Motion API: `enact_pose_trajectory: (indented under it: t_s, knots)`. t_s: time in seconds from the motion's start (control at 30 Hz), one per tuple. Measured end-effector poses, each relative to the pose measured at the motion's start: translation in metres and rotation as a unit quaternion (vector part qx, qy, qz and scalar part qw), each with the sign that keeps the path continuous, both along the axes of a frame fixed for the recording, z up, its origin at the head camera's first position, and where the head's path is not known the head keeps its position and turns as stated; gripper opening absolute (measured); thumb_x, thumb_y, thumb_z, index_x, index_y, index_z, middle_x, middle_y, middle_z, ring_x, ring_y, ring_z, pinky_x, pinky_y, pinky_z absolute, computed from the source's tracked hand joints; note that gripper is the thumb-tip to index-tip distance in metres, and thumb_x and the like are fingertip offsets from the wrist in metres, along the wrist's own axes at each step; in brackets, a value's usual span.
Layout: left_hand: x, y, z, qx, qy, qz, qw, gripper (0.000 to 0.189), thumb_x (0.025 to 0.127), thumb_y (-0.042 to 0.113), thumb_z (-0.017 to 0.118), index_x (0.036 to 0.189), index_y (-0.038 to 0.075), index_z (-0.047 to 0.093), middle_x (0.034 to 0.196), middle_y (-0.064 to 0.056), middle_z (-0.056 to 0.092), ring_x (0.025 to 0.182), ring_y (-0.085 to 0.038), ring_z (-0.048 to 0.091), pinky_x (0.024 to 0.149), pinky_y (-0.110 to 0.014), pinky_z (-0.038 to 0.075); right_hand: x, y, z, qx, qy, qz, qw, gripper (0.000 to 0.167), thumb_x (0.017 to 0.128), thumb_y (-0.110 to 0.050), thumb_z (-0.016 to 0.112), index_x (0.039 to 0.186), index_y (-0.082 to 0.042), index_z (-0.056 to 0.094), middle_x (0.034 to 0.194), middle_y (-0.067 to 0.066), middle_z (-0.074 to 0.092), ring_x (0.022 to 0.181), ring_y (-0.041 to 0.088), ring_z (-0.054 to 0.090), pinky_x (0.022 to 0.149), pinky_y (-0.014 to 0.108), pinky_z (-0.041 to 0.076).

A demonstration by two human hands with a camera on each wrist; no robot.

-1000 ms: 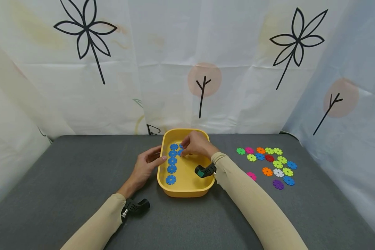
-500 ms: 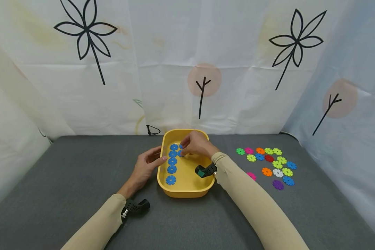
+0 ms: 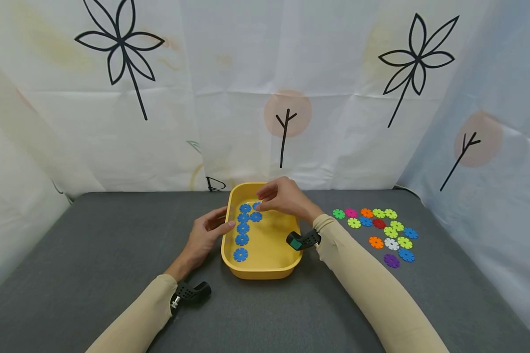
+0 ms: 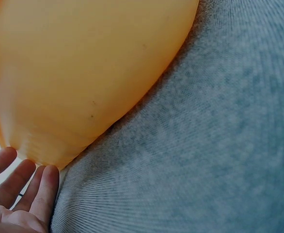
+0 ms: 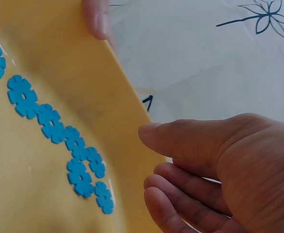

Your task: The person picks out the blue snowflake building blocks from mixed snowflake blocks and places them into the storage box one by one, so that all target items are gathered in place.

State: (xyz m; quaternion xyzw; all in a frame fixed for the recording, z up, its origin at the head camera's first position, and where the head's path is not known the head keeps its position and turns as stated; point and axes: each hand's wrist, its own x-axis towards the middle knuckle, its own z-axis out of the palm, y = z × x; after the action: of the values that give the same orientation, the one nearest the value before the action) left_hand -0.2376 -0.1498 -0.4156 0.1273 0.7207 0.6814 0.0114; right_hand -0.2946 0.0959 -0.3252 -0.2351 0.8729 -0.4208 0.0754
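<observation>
A yellow plastic tub stands on the grey table in front of me. Inside it, blue snowflake building discs lie flat: a column along the left wall and a shorter one beside its far end. My left hand holds the tub's left side, thumb over the rim and fingers against the outer wall. Over the far part of the tub hovers my right hand, its relaxed fingers holding nothing. In the right wrist view, the right thumb and fingers stand apart, above the blue discs.
To the right of the tub, loose snowflake discs in several colours lie spread on the table, among them a red disc, a white disc and a purple disc. A white patterned cloth hangs behind the table.
My right hand has lifted off the blue discs and shifted slightly right, uncovering one of them. Its sleeve now hides a pink disc on the table. The left hand keeps its place on the tub.
</observation>
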Motion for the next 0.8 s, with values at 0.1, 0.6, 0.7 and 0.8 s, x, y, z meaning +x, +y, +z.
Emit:
enact_pose_trajectory:
  t_s: [0.1,0.6,0.7,0.8]
  knots:
    - [0.0,0.0,0.0,-0.001,0.003,0.0,1.0,0.057,0.098,0.015,0.068,0.15,0.001,0.047,0.147,-0.021,0.051,0.135,-0.035,0.05,0.096,-0.022,0.05,0.006,0.01,0.006,-0.009,0.011,-0.007,0.9999,0.042,0.086,-0.015,0.084,0.122,0.0,0.072,0.117,0.015,0.072,0.1,0.023,0.07,0.088,0.034,0.057]
    - [0.0,-0.001,-0.001,-0.002,0.003,0.002,1.0,0.057,0.098,0.015,0.069,0.149,0.001,0.048,0.146,-0.021,0.052,0.134,-0.034,0.051,0.096,-0.022,0.05,0.031,0.072,0.013,-0.06,0.034,-0.06,0.9958,0.045,0.086,-0.016,0.084,0.124,0.002,0.069,0.118,0.018,0.07,0.103,0.03,0.068,0.089,0.04,0.058]
    - [0.0,-0.002,-0.001,-0.002,0.003,0.0,1.0,0.057,0.099,0.015,0.068,0.149,0.001,0.047,0.146,-0.021,0.052,0.134,-0.035,0.05,0.096,-0.022,0.05,0.035,0.089,0.01,-0.061,0.035,-0.08,0.9943,0.045,0.085,-0.017,0.084,0.124,0.001,0.07,0.118,0.017,0.07,0.103,0.03,0.068,0.089,0.041,0.058]
    - [0.0,-0.001,-0.001,-0.004,0.004,0.002,1.0,0.056,0.099,0.015,0.068,0.149,0.001,0.048,0.146,-0.021,0.052,0.134,-0.035,0.051,0.096,-0.022,0.051,0.039,0.107,0.006,-0.057,0.034,-0.099,0.9928,0.046,0.087,-0.019,0.083,0.126,-0.001,0.069,0.118,0.016,0.07,0.105,0.031,0.068,0.091,0.043,0.057]
